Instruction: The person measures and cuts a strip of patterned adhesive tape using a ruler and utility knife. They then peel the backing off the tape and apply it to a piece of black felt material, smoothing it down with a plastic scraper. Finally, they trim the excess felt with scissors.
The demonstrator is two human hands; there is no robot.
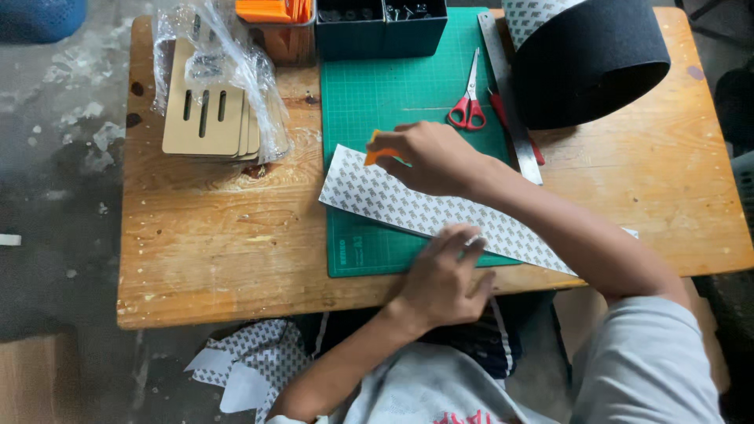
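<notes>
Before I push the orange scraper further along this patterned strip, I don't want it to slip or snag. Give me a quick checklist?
1. Right hand grips the orange scraper: ok.
2. Left hand pins the patterned strip at its near edge: ok.
3. Strip lies fully on the green cutting mat: not ok, its right end runs past the mat.
4. Red scissors clear of the strip: ok.
5. Bubbles under the strip: cannot tell.
</notes>
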